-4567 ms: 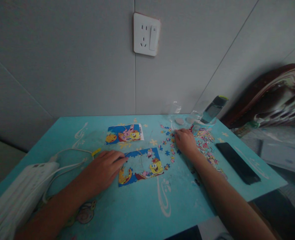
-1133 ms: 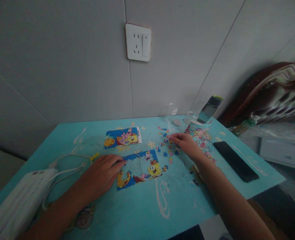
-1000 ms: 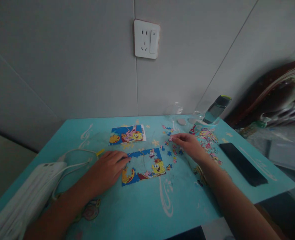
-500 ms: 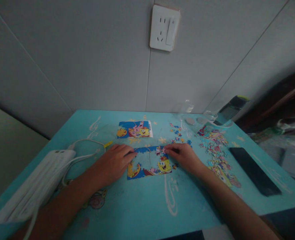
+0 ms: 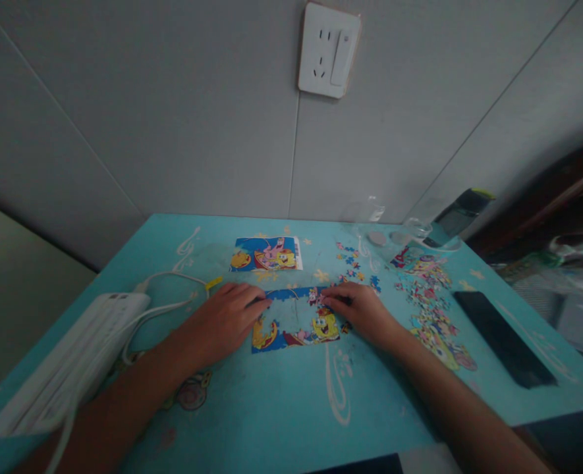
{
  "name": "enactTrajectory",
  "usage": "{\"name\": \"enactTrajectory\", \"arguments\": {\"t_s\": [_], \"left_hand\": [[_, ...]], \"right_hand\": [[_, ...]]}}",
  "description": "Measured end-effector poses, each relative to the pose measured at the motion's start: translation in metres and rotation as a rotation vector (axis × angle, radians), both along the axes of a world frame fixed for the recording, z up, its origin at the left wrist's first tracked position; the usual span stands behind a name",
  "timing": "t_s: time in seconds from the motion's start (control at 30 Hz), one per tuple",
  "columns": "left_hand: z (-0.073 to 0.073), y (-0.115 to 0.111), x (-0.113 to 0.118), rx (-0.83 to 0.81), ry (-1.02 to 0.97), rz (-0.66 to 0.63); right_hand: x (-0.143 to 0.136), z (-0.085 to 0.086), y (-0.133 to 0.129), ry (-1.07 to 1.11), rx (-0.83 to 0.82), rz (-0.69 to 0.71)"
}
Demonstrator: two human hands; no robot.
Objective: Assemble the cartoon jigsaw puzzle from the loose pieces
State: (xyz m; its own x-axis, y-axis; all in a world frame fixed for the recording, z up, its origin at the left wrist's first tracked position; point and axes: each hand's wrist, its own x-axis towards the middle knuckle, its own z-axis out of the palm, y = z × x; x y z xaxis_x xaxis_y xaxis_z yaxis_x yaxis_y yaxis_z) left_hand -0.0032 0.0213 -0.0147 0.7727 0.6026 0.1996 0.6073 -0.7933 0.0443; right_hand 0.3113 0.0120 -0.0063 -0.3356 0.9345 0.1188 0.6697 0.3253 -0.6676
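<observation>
A partly assembled jigsaw puzzle [image 5: 325, 325] lies on the blue table, its border joined around an open middle. My left hand [image 5: 234, 313] rests at its upper left corner, thumb and fingers pressed together at the edge. At the upper right corner, my right hand [image 5: 358, 307] has its fingertips pinched on the puzzle's edge; any single piece there is hidden. Behind the puzzle lies a printed reference picture [image 5: 266, 254]. Loose blue pieces [image 5: 351, 261] are scattered beyond my right hand.
A larger heap of loose pieces [image 5: 427, 296] spreads to the right, beside a black phone [image 5: 503, 337]. A white power strip [image 5: 68, 365] with cables occupies the left. Clear containers [image 5: 416, 228] stand at the back right, below the wall socket [image 5: 329, 50].
The view has shifted very slightly. Both hands stay at the puzzle's upper corners, with my right fingertips moved a little to the left.
</observation>
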Motion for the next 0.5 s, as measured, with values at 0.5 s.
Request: {"name": "enactTrajectory", "arguments": {"t_s": [0.5], "left_hand": [[0.0001,-0.0002,-0.0010,-0.020,-0.002,0.009]], "right_hand": [[-0.0008,-0.0015,0.0000,-0.053,0.023,0.022]]}}
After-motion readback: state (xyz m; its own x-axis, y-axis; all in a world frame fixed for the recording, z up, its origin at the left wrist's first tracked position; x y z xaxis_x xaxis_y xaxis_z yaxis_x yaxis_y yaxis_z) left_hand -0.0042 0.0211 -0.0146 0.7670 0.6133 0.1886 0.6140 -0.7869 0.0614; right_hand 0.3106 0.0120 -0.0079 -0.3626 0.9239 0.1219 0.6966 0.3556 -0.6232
